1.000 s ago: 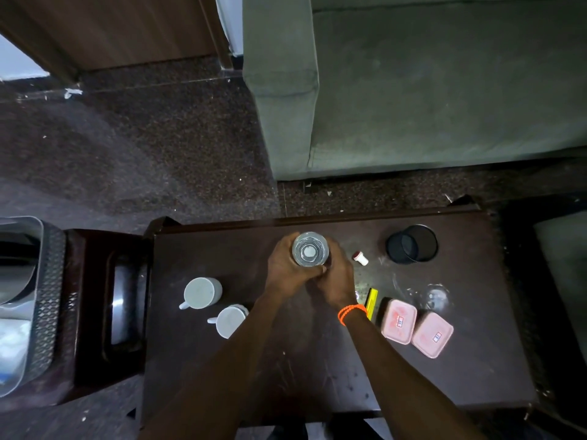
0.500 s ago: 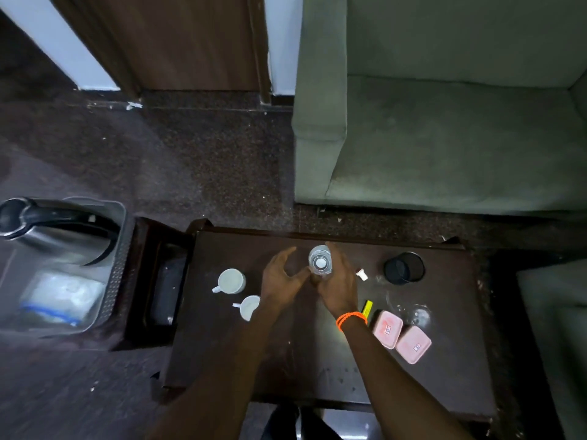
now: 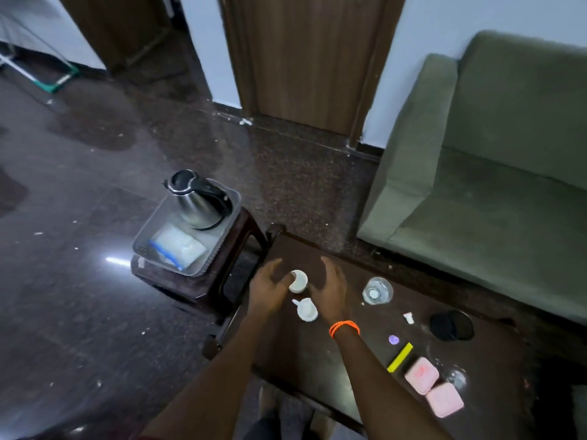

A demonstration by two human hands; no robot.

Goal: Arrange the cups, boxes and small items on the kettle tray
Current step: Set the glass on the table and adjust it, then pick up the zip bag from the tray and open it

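Two hands flank the farther white cup on the dark counter — left hand with its fingers touching the cup's side, right hand just beside it, fingers spread and released. A second white cup sits just nearer than the fingers. The kettle tray stands left of the fingers, well apart — pink boxes lie far right.

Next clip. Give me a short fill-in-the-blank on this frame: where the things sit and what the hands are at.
1. The steel kettle stands in a clear tray on the ____.
2. The left hand and right hand flank a white ____.
3. The two pink boxes lie beside a ____ stick.
4. The right wrist wears an ____ band.

Missing: stool; mug; yellow; orange
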